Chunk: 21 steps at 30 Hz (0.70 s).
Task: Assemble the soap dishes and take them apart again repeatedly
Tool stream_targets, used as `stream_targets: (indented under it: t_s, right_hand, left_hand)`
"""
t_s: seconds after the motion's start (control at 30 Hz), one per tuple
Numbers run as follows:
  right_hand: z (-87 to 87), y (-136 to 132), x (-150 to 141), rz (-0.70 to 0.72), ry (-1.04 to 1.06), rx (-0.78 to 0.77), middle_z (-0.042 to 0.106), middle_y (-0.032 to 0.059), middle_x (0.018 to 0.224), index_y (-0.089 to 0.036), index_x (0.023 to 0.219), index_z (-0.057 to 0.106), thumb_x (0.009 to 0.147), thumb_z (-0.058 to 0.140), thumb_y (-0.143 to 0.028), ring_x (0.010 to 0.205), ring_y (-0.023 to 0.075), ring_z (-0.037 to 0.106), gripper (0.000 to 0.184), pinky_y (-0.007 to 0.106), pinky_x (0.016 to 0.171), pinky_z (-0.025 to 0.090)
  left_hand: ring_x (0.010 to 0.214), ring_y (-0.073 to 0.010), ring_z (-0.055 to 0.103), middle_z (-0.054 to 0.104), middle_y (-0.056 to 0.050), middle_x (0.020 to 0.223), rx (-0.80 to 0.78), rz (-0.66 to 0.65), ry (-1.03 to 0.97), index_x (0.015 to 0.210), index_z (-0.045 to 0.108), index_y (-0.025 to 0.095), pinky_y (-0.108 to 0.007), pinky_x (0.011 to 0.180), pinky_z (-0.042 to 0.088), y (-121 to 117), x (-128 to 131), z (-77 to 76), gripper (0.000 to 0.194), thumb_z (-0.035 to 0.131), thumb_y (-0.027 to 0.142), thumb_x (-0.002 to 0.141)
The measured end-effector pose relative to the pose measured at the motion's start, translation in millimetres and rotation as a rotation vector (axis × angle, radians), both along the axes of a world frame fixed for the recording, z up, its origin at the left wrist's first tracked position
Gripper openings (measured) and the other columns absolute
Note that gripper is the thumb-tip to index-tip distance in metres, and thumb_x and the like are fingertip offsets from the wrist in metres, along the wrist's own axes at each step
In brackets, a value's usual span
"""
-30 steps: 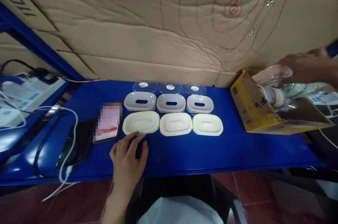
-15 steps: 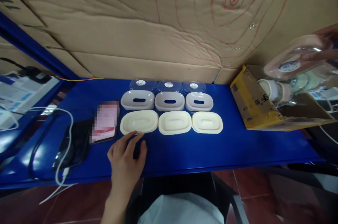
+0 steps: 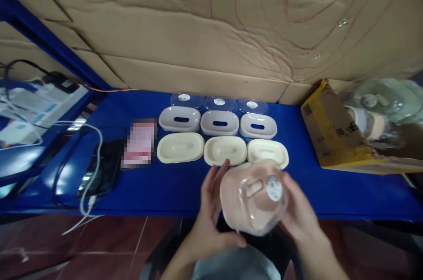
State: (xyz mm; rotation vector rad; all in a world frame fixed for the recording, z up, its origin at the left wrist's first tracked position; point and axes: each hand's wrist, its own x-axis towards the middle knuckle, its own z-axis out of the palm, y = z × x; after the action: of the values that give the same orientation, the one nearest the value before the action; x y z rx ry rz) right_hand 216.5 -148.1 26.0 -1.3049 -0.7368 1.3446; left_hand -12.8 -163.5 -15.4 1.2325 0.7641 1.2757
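Both my hands hold a pink soap box with a clear lid (image 3: 253, 200) just above the near edge of the blue table (image 3: 185, 187). My left hand (image 3: 208, 222) grips its left side and underside. My right hand (image 3: 299, 214) grips its right side. On the table beyond it lie three cream trays (image 3: 224, 150) in a row. Behind those sit three white slotted inserts (image 3: 220, 122), and behind them three clear lids (image 3: 219, 103).
A yellow cardboard box (image 3: 333, 134) at the right holds more boxed soap dishes (image 3: 380, 104). A phone (image 3: 140, 143) and a black device with a white cable (image 3: 99, 170) lie at the left. Cardboard sheets form the back wall.
My right hand has brought the pink box from the cardboard box to in front of me. My left hand has left the table and taken hold of it too.
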Motion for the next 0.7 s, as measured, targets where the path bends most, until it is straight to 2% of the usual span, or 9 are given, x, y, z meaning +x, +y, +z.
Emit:
stream_targets:
  t_s: [0.07,0.1,0.17,0.23,0.33,0.43,0.5,0.6,0.7]
  right_hand:
    - [-18.6,-3.0,-32.6,0.0,0.193,-0.147,0.085,0.0113,0.121,-0.025,0.123,0.082,0.091,0.072,-0.075,0.114,0.0385,0.08,0.059,0.056,0.097,0.067]
    - [-26.1,-4.2,-43.3,-0.007,0.21,-0.17,0.084,0.0111,0.127,-0.026,0.129,0.079,0.093,0.07,-0.075,0.119,0.0379,0.079,0.062,0.056,0.101,0.066]
    - [-35.7,-5.4,-50.7,-0.021,0.088,-0.111,0.079,0.0092,0.14,-0.028,0.134,0.076,0.095,0.07,-0.072,0.132,0.0354,0.073,0.059,0.054,0.112,0.06]
    - [-38.7,-5.2,-43.8,0.011,-0.147,0.007,0.075,0.0065,0.148,-0.03,0.133,0.077,0.097,0.073,-0.068,0.143,0.0331,0.065,0.052,0.05,0.122,0.052]
    - [-38.2,-5.3,-28.3,0.089,-0.365,0.109,0.077,0.0054,0.142,-0.031,0.133,0.075,0.1,0.073,-0.061,0.138,0.0304,0.067,0.044,0.043,0.117,0.054]
    - [-41.8,-8.9,-24.6,0.148,-0.39,0.138,0.08,0.006,0.13,-0.03,0.137,0.069,0.105,0.069,-0.056,0.119,0.0275,0.074,0.041,0.037,0.098,0.061]
    - [-46.8,-13.0,-27.6,0.169,-0.423,0.175,0.079,0.0072,0.129,-0.029,0.139,0.066,0.106,0.067,-0.052,0.117,0.0273,0.074,0.041,0.037,0.095,0.061]
    - [-52.5,-19.9,-33.1,0.171,-0.513,0.239,0.07,0.0097,0.147,-0.03,0.15,0.06,0.109,0.064,-0.046,0.132,0.0301,0.068,0.044,0.044,0.109,0.057]
    - [-54.0,-25.9,-35.7,0.159,-0.581,0.363,0.046,0.0082,0.175,-0.035,0.166,0.046,0.11,0.061,-0.042,0.161,0.0346,0.043,0.058,0.055,0.132,0.038]
  left_hand:
    - [0.159,-0.0398,0.051,0.041,-0.014,0.179,-0.096,0.001,-0.081,0.175,0.024,0.046,-0.056,0.123,0.052,0.0,9.3,-5.2,0.115,0.09,0.068,0.084]
    - [0.156,-0.0396,0.054,0.047,-0.015,0.175,-0.14,0.018,-0.1,0.175,0.03,0.042,-0.055,0.122,0.053,0.6,9.9,-9.1,0.11,0.09,0.067,0.085]
    - [0.152,-0.0389,0.058,0.055,-0.016,0.168,-0.211,0.08,-0.118,0.17,0.043,0.035,-0.052,0.122,0.053,1.7,6.4,-18.2,0.101,0.089,0.066,0.086]
    - [0.15,-0.0369,0.06,0.06,-0.015,0.164,-0.278,0.15,-0.132,0.163,0.055,0.032,-0.051,0.124,0.051,2.1,1.5,-27.1,0.085,0.086,0.064,0.091]
    - [0.149,-0.0341,0.061,0.065,-0.013,0.159,-0.378,0.18,-0.172,0.155,0.064,0.03,-0.049,0.125,0.05,2.4,-2.0,-34.2,0.063,0.077,0.059,0.101]
    - [0.144,-0.033,0.064,0.07,-0.013,0.152,-0.413,0.171,-0.197,0.153,0.067,0.029,-0.047,0.119,0.055,2.5,-4.5,-31.6,0.057,0.074,0.057,0.104]
    - [0.141,-0.0321,0.066,0.073,-0.012,0.148,-0.417,0.189,-0.18,0.15,0.07,0.028,-0.044,0.116,0.057,2.3,-7.8,-27.5,0.055,0.074,0.058,0.103]
    - [0.14,-0.0315,0.067,0.075,-0.012,0.145,-0.428,0.216,-0.131,0.144,0.074,0.028,-0.041,0.115,0.058,1.4,-12.5,-22.6,0.054,0.074,0.061,0.102]
    - [0.138,-0.0313,0.068,0.075,-0.011,0.143,-0.447,0.231,-0.107,0.143,0.075,0.028,-0.041,0.114,0.058,-1.2,-11.5,-19.9,0.051,0.073,0.061,0.103]
